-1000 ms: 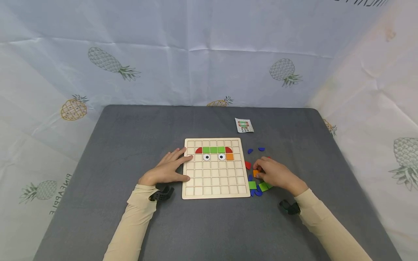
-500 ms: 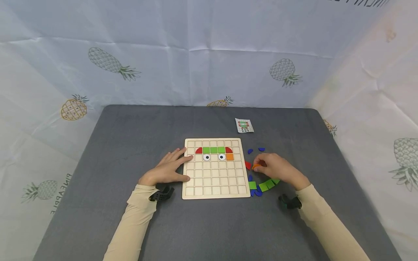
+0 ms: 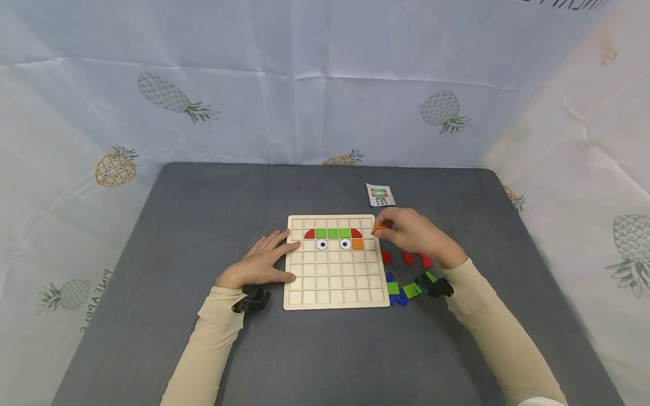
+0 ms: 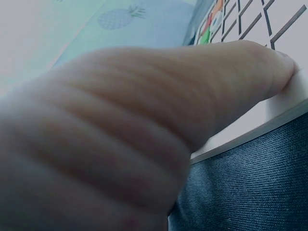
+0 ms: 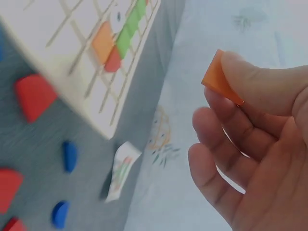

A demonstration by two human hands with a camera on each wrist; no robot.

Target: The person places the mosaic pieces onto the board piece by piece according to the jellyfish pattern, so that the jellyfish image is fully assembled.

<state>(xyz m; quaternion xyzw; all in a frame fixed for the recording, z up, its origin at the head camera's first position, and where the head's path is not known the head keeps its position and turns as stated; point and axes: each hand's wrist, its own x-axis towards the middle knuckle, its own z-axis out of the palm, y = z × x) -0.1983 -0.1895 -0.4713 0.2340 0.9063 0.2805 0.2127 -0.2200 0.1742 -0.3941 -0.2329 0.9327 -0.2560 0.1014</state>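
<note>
A wooden grid board (image 3: 335, 282) lies mid-table. Its upper rows hold a red quarter-round piece at each end of several green squares (image 3: 332, 233), with two eye discs (image 3: 321, 245) and an orange square (image 3: 358, 243) below. My left hand (image 3: 261, 264) rests on the board's left edge, fingers spread; in the left wrist view the thumb (image 4: 240, 72) presses the board's surface. My right hand (image 3: 413, 231) pinches an orange square tile (image 5: 220, 79) between thumb and index finger, above the board's upper right edge. The right wrist view shows the other fingers loosely bent.
Right of the board lie several red pieces (image 3: 408, 259), green squares (image 3: 393, 288) and blue half-rounds (image 3: 402, 301). A small printed pattern card (image 3: 380, 195) sits beyond the board's upper right corner. A pineapple-print curtain (image 3: 325, 113) hangs behind the grey table (image 3: 228, 192).
My right hand has lifted the orange tile from the loose pieces and carried it up and left to the board's upper right edge. The left hand has stayed in place.
</note>
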